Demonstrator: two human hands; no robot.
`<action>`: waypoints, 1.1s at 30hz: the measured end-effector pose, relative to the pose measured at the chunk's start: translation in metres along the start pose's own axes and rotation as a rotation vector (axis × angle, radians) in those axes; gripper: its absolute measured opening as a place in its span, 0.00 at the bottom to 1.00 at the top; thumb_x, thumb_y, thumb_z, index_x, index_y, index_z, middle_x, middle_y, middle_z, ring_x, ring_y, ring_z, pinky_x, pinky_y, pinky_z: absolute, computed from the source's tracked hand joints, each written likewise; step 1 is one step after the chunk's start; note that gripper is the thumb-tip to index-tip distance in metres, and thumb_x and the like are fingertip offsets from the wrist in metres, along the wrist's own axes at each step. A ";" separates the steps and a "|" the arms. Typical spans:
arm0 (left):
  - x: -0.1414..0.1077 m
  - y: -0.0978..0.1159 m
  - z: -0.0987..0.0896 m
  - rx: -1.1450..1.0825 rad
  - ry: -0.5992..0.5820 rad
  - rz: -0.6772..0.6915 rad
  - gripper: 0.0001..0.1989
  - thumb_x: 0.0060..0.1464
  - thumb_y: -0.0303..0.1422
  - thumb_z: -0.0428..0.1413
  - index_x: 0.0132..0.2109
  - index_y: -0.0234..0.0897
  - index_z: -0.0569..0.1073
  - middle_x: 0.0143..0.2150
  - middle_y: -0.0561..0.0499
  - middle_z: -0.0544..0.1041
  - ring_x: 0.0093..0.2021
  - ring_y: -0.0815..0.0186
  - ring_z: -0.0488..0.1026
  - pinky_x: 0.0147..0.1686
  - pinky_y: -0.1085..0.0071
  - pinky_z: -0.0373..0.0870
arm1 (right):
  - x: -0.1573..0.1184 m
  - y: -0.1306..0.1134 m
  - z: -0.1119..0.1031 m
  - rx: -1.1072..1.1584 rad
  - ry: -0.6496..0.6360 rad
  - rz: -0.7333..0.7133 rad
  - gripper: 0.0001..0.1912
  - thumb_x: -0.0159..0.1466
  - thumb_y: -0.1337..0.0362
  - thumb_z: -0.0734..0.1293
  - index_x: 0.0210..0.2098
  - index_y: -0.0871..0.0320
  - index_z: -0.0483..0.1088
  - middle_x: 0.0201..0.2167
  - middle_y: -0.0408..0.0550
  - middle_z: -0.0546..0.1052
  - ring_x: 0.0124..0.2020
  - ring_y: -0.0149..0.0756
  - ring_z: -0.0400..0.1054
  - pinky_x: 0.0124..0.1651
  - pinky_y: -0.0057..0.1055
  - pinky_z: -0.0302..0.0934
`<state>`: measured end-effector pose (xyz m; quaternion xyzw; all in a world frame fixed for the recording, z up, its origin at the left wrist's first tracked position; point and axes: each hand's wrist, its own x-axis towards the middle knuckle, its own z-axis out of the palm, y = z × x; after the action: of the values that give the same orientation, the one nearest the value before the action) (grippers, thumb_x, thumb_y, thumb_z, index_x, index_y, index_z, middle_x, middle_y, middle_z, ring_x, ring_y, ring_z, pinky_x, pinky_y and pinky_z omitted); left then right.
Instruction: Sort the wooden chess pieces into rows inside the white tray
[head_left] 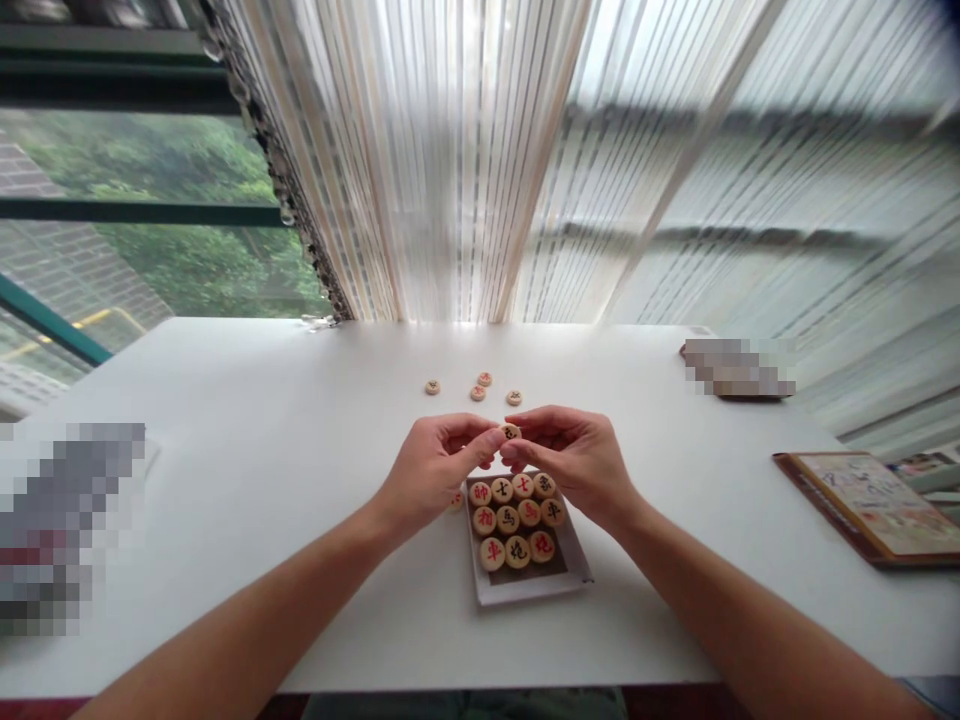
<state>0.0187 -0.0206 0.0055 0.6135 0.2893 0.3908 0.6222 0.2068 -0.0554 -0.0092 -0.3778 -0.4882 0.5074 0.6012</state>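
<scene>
Between the fingertips of both hands is a round wooden Chinese chess piece with a black character. My left hand pinches it from the left, and my right hand pinches it from the right. Just below, a shallow open box holds rows of similar pieces with red and black characters, such as a red-marked piece in the front row. One loose piece shows partly beside the box, under my left hand. Beyond my hands lie several more pieces, among them a black-marked piece.
The white table reaches back to string curtains and a window. A brown-edged board lies on the right, with a blurred-out item behind it. Another blurred-out object is at the left edge.
</scene>
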 end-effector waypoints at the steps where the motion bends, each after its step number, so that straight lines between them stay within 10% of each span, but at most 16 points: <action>1: -0.001 -0.001 0.000 -0.012 0.013 0.010 0.16 0.59 0.43 0.70 0.41 0.32 0.87 0.32 0.47 0.84 0.33 0.67 0.78 0.36 0.74 0.75 | 0.000 0.000 0.000 -0.005 -0.004 -0.004 0.19 0.47 0.61 0.89 0.37 0.57 0.86 0.27 0.49 0.86 0.24 0.35 0.80 0.29 0.29 0.77; 7: -0.006 -0.004 -0.003 -0.006 0.082 0.095 0.11 0.57 0.37 0.72 0.43 0.35 0.88 0.33 0.48 0.85 0.33 0.68 0.77 0.36 0.75 0.77 | -0.003 -0.002 0.000 -0.057 -0.050 -0.053 0.05 0.62 0.63 0.81 0.38 0.56 0.87 0.28 0.48 0.86 0.28 0.33 0.81 0.33 0.27 0.79; 33: -0.015 -0.002 0.001 -0.092 0.158 0.010 0.12 0.53 0.37 0.74 0.43 0.35 0.89 0.36 0.45 0.89 0.36 0.58 0.87 0.41 0.65 0.87 | -0.008 -0.008 0.004 -0.107 -0.021 -0.034 0.05 0.61 0.64 0.82 0.38 0.52 0.87 0.35 0.48 0.87 0.36 0.38 0.82 0.39 0.33 0.81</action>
<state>0.0122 -0.0340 0.0016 0.5531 0.3163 0.4541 0.6228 0.2050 -0.0654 -0.0024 -0.3958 -0.5270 0.4743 0.5836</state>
